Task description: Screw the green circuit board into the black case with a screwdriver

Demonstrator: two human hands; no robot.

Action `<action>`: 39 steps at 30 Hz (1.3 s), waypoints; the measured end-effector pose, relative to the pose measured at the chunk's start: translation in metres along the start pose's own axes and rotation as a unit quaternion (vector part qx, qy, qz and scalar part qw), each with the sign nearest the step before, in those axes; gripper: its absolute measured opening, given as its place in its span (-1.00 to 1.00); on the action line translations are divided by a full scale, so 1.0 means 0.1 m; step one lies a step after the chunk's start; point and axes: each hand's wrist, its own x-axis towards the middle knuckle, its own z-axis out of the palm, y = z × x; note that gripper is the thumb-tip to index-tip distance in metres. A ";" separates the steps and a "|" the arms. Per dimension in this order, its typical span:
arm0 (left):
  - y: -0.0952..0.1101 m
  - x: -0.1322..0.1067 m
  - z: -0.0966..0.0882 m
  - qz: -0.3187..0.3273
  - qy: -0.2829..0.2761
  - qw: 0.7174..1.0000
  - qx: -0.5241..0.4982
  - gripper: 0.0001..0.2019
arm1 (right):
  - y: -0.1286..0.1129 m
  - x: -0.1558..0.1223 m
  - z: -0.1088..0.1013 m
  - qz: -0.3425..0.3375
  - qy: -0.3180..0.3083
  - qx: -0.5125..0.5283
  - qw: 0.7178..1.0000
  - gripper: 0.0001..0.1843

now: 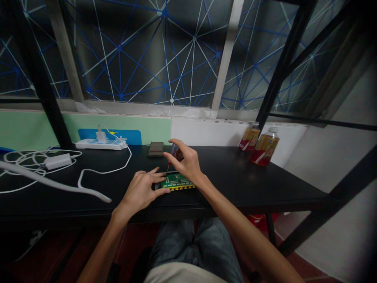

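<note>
A green circuit board [179, 182] with a yellow-black striped front edge lies on the black desk [235, 177] near its front edge. My left hand [143, 190] rests flat on the desk with fingers spread, its fingertips pressing the board's left end. My right hand [185, 159] hovers over the board, fingers pinched round a small screwdriver [173, 154] with a blue-red handle, held upright with its tip down on the board's left part.
A phone [156, 149] lies behind the board. A white power strip [100, 144] with a plug, a white adapter [58, 161] and looping white cables [88, 184] occupy the left. Two drink bottles [260, 144] stand at the back right. Black shelf posts frame the desk.
</note>
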 end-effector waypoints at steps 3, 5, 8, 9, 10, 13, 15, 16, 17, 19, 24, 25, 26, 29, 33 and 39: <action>-0.01 0.00 0.00 0.002 0.001 1.000 0.003 -0.61 | -0.01 0.02 0.00 -0.010 -0.035 -0.018 0.999 -0.55; -0.01 0.00 0.01 0.003 0.002 1.000 -0.002 -0.61 | -0.01 0.05 0.01 -0.009 -0.057 -0.016 0.998 -0.53; -0.02 0.00 0.01 0.002 0.005 1.000 -0.014 -0.61 | -0.01 0.10 0.04 -0.008 -0.061 -0.050 0.997 -0.54; -0.02 0.00 0.01 0.003 0.005 1.000 -0.021 -0.61 | -0.01 0.12 0.05 -0.007 -0.056 -0.068 0.996 -0.55; -0.03 0.00 0.02 0.004 0.005 1.000 -0.028 -0.61 | -0.01 0.13 0.05 -0.008 -0.053 -0.084 0.995 -0.56; -0.06 -0.01 0.03 0.007 0.003 0.999 -0.047 -0.61 | -0.04 0.13 0.06 -0.017 -0.050 -0.111 0.992 -0.58; -0.07 -0.01 0.03 0.007 -0.001 0.999 -0.054 -0.60 | -0.05 0.11 0.05 -0.026 -0.052 -0.101 0.993 -0.59; -0.07 -0.01 0.03 0.005 -0.003 0.998 -0.056 -0.59 | -0.05 0.10 0.05 -0.030 -0.053 -0.089 0.994 -0.59; -0.08 -0.01 0.03 0.003 -0.005 0.998 -0.058 -0.59 | -0.04 0.09 0.04 -0.033 -0.053 -0.076 0.995 -0.58; -0.08 -0.01 0.02 0.001 -0.007 0.998 -0.064 -0.61 | -0.01 0.07 0.04 -0.043 -0.044 -0.068 0.996 -0.60; -0.09 -0.02 -0.01 0.022 -0.006 0.996 -0.085 -0.65 | 0.02 0.04 0.03 -0.091 -0.023 -0.122 0.988 -0.68; -0.09 -0.02 -0.01 0.025 -0.004 0.996 -0.088 -0.65 | 0.01 0.03 0.03 -0.098 -0.025 -0.123 0.987 -0.69; -0.10 -0.02 -0.02 0.028 -0.003 0.995 -0.092 -0.66 | 0.00 0.03 0.04 -0.101 -0.028 -0.117 0.988 -0.69; -0.11 -0.02 -0.01 0.036 -0.001 0.995 -0.097 -0.65 | -0.03 0.02 0.06 -0.078 -0.037 -0.075 0.993 -0.63; -0.13 -0.01 0.00 0.044 -0.002 0.995 -0.094 -0.64 | -0.06 0.05 0.05 -0.047 -0.071 -0.070 0.994 -0.59; -0.15 -0.02 0.02 0.043 0.005 0.994 -0.096 -0.62 | -0.06 0.08 -0.01 -0.041 -0.116 -0.075 0.990 -0.53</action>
